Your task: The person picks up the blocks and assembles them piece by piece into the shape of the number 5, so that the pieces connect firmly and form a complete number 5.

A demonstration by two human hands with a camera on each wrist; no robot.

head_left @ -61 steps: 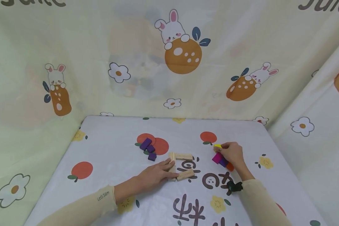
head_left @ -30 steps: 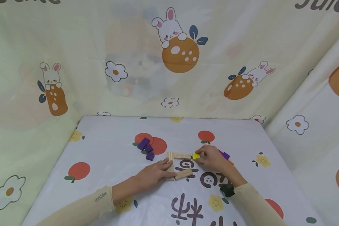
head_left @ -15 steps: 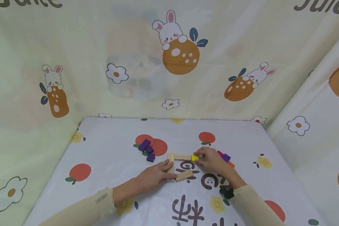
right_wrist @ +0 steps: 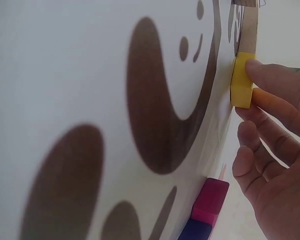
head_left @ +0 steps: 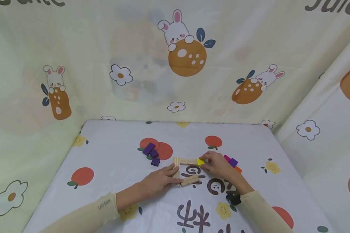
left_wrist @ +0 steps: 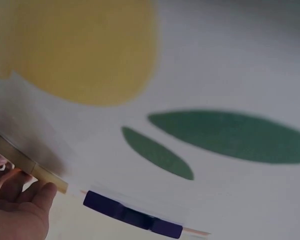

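My right hand [head_left: 218, 164] pinches a small yellow block [head_left: 200, 162] between thumb and fingers. In the right wrist view the yellow block [right_wrist: 241, 82] meets the end of a pale wooden block [right_wrist: 249, 30]. The left hand [head_left: 157, 183] rests its fingers on light wooden blocks [head_left: 176, 161] standing in a line, with the thumb by the near one. From that line a far wooden block [head_left: 188, 161] and a slanted near wooden block [head_left: 190, 180] extend rightward. Fingertips lie along the wooden blocks [left_wrist: 20, 159] in the left wrist view.
Several purple blocks [head_left: 149, 149] lie behind the left hand. Beyond the right wrist are a pink block [head_left: 227, 158], a purple block [head_left: 233, 162] and an orange block [head_left: 238, 169]. A patterned white cloth [head_left: 110, 149] covers the table; printed curtains [head_left: 140, 106] surround it.
My right hand has carried the yellow block left from beside the coloured blocks to the end of the far wooden block. The left hand has stayed on the wooden blocks.
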